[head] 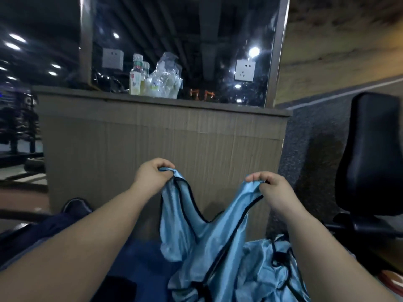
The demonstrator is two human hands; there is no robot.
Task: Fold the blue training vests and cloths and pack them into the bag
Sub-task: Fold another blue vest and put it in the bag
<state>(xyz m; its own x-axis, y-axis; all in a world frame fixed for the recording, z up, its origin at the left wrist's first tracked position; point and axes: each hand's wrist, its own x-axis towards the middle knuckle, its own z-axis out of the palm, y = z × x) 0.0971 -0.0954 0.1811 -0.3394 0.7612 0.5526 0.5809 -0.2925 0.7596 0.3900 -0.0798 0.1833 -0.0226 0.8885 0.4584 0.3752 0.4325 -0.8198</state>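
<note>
Item: blue vest (209, 243), held up over our lap, thin and glossy; we judge it light, limp, slippery. Left hand (152, 177) and right hand (269, 189) each pinch a shoulder strap, the best hold. More vests (268, 264) heaped beneath.

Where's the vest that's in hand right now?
Head view, lower centre: the blue vest hangs between the left hand and right hand, each pinching a shoulder strap, in front of the counter, beside a crumpled blue pile.
</note>
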